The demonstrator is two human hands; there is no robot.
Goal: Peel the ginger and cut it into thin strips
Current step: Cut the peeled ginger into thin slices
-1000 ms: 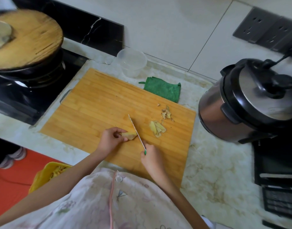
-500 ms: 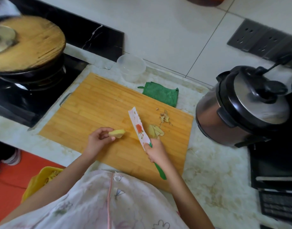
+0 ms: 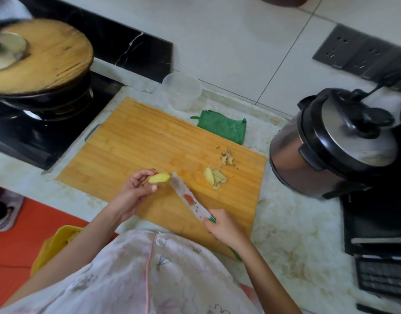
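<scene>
Right at the left hand's (image 3: 136, 189) pinch, the ginger (image 3: 159, 178) is sitting raised over the cutting board (image 3: 138, 143) while the right hand (image 3: 224, 227) is gripping the knife (image 3: 188, 198) handle and touching the blade tip to it, so a slip is risking a cut to the pinching fingers (image 3: 152, 188).

Light was soft and even — shadows faint. The wooden lid (image 3: 50, 57) at far left was motion-blurred, the cooker (image 3: 358, 141) at right carried a dull sheen, and edges bowed.

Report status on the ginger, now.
Left hand holds ginger over the board. Right hand grips knife, tip at the ginger. Slices and peel aside; nothing blocking.
</scene>
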